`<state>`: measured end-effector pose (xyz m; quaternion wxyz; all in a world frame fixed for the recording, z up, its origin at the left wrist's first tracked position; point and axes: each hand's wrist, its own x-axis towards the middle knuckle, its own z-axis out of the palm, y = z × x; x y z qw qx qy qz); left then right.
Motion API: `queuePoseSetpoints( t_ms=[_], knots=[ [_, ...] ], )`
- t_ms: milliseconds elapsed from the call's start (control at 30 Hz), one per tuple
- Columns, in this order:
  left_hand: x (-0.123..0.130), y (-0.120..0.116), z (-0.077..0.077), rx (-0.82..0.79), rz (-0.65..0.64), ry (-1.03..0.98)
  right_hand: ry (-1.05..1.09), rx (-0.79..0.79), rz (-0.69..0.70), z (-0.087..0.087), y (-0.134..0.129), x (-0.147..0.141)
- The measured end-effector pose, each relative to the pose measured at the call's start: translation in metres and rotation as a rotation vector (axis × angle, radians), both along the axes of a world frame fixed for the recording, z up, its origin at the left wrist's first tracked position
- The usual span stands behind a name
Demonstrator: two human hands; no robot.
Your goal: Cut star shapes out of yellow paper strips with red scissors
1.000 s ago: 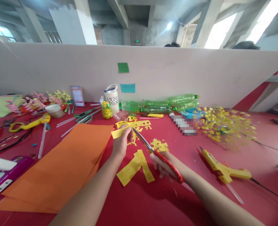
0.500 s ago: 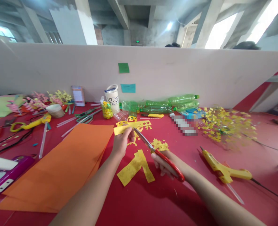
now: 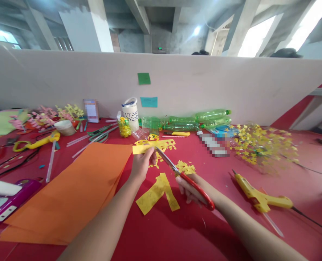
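Between the thumb and fingers of my left hand [image 3: 142,162] is a strip of yellow paper [image 3: 139,149], held above the table. My right hand [image 3: 189,186] grips red-handled scissors [image 3: 196,188], whose blades point up and left to the strip's right end, by my left fingertips. Whether the blades are parted is hard to make out. Beneath my hands lie yellow paper pieces [image 3: 151,198] on the red table. A small heap of cut yellow stars [image 3: 186,167] rests just behind my right hand, and star-punched scraps [image 3: 167,145] lie beyond my left.
Orange sheets [image 3: 76,188] cover the table's left side. To the right lies a yellow glue gun [image 3: 259,195] with its cord, and behind it a bunch of yellow stars [image 3: 261,145]. Green plastic bottles [image 3: 188,125], a white tumbler [image 3: 130,114] and a utility knife [image 3: 180,134] line the back.
Almost nothing differs. The whole view has shifted very slightly, while both hands keep their hold on the paper strip and the scissors.
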<state>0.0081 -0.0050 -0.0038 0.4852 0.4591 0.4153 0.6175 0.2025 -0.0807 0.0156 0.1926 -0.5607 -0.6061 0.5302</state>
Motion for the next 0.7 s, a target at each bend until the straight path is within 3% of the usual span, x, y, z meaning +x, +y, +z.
queuePoseSetpoints(
  t_ms=[700],
  knots=[
    [0.0,-0.0004,0.0017,-0.006,0.015,0.022,0.059,-0.037,0.003,-0.0027,0.0015,0.0024]
  ],
)
